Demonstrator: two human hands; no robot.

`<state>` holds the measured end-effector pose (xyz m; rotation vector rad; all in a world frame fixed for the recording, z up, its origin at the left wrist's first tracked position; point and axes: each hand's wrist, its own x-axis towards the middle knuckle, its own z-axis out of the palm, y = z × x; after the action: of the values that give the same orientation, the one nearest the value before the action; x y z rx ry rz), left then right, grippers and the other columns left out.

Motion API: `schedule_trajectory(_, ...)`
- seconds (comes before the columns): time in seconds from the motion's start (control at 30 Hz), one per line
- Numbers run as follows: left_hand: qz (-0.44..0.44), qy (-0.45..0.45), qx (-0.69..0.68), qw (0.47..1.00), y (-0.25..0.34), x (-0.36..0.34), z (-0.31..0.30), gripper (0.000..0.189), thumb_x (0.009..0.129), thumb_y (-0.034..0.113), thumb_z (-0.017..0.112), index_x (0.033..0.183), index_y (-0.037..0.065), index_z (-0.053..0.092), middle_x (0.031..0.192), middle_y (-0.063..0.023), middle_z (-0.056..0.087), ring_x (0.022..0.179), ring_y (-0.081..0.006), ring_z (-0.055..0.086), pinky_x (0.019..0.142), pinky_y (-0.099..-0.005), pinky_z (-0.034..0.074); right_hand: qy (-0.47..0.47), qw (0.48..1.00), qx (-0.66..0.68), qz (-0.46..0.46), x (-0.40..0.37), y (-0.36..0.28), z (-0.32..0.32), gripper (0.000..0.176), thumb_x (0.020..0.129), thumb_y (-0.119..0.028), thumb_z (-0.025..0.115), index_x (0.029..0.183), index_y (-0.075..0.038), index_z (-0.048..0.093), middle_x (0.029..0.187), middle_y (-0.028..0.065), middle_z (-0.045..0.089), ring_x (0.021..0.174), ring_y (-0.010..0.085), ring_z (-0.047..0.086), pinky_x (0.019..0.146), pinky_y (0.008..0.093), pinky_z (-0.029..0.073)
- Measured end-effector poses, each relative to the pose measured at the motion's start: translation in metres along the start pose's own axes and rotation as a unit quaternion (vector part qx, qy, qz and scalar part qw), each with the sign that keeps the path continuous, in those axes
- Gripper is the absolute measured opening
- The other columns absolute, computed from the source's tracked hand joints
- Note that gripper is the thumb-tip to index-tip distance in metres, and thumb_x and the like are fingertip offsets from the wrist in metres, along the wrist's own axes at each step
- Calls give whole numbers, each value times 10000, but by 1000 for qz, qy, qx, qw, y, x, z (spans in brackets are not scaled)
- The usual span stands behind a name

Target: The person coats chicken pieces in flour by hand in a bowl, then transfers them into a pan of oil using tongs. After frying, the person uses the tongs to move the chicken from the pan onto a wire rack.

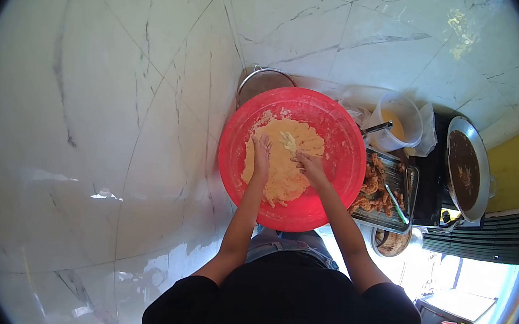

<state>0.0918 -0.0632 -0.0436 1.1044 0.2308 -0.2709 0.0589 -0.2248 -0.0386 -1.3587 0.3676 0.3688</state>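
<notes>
Here, both hands work in the yellow dough (pixel 278 180) heaped in a round red basin (pixel 341 139).
The left hand (pixel 262 151) lies flat on the crumbly dough, its grip open with the fingers spread. The right hand (pixel 310 165) curls just beside a paler lump (pixel 287 141); I cannot tell if its grip has closed on any. The smooth plastic basin sits on the veined white marble floor (pixel 119 115), with a metal tray (pixel 411 178) of fried pieces at its right.

White marble floor (pixel 119 115) tiles with grey veins fill the left and top, with thin dark joints. Glare (pixel 463 25) shines on them at top right. A yellow wall (pixel 518 170) stands at right, above a dark ribbed strip (pixel 485 239)
</notes>
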Motion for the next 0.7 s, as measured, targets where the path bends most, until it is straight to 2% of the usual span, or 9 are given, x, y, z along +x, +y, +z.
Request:
schedule_trajectory(0.07, -7, 3, 5, 1000, 11, -7, 1, 851, 798, 706, 118, 1383, 91, 172, 1424, -123, 199, 1313, -248, 170, 1051, -389, 40, -79, 975, 183, 100, 9, 12, -6, 281, 846, -367, 551, 932, -100, 573, 745, -18, 567, 619, 67, 494, 547, 225, 396)
schedule_trajectory(0.17, -9, -26, 21, 999, 2, -3, -8, 830, 808, 695, 116, 1380, 96, 190, 1408, -132, 233, 1309, -253, 181, 1050, -394, 48, -167, 927, 304, 145, 6, 17, -5, 242, 846, -373, 547, 917, -143, 518, 769, -26, 567, 603, 50, 475, 544, 209, 401)
schedule_trajectory(0.27, -47, -46, -15, 998, 3, -10, -1, 785, 836, 658, 197, 1363, 77, 231, 1368, -132, 305, 1280, -245, 244, 1042, -404, 112, -144, 928, 297, 173, 2, 22, -1, 233, 870, -337, 516, 954, -120, 521, 779, -21, 556, 602, 71, 472, 540, 213, 401)
schedule_trajectory(0.37, -76, -118, -61, 988, -10, -3, 2, 749, 850, 614, 303, 1344, 53, 263, 1324, -115, 364, 1229, -229, 325, 1008, -399, 205, -153, 915, 324, 184, -9, 19, 3, 237, 862, -344, 527, 956, -127, 520, 775, -17, 557, 599, 69, 470, 543, 213, 402)
schedule_trajectory(0.47, -119, -167, -82, 975, -15, -2, 7, 725, 850, 579, 372, 1327, 37, 293, 1308, -109, 384, 1181, -217, 384, 963, -392, 271, -148, 923, 321, 153, -13, 24, 0, 244, 863, -348, 526, 954, -121, 529, 766, -21, 553, 594, 67, 460, 542, 202, 392)
schedule_trajectory(0.57, -68, 5, 125, 990, -33, 6, -1, 706, 851, 564, 382, 1315, 36, 315, 1306, -118, 389, 1177, -227, 396, 966, -385, 272, -80, 968, 216, 100, -2, 24, -14, 297, 848, -394, 538, 899, -102, 548, 782, -5, 584, 617, 68, 471, 553, 198, 388)
schedule_trajectory(0.6, -74, 20, 116, 990, -31, 2, -2, 698, 851, 557, 385, 1308, 33, 326, 1310, -119, 384, 1182, -225, 391, 973, -386, 264, -33, 988, 122, 83, 1, 21, -18, 323, 839, -412, 542, 890, -93, 556, 795, 2, 596, 622, 67, 476, 558, 204, 389)
schedule_trajectory(0.67, -78, 54, 98, 991, -18, -6, -2, 683, 850, 543, 391, 1295, 26, 348, 1318, -119, 376, 1192, -221, 380, 986, -387, 248, 53, 995, -72, 45, 10, 13, -23, 377, 823, -448, 550, 873, -75, 571, 820, 15, 621, 632, 65, 486, 566, 214, 390)
schedule_trajectory(0.7, -67, 54, 87, 992, -19, -8, -8, 628, 858, 486, 418, 1264, 8, 379, 1285, -131, 408, 1170, -225, 403, 973, -362, 279, 35, 995, -77, 56, 18, 14, -24, 402, 817, -463, 549, 880, -67, 579, 834, 20, 627, 647, 65, 500, 570, 219, 391)
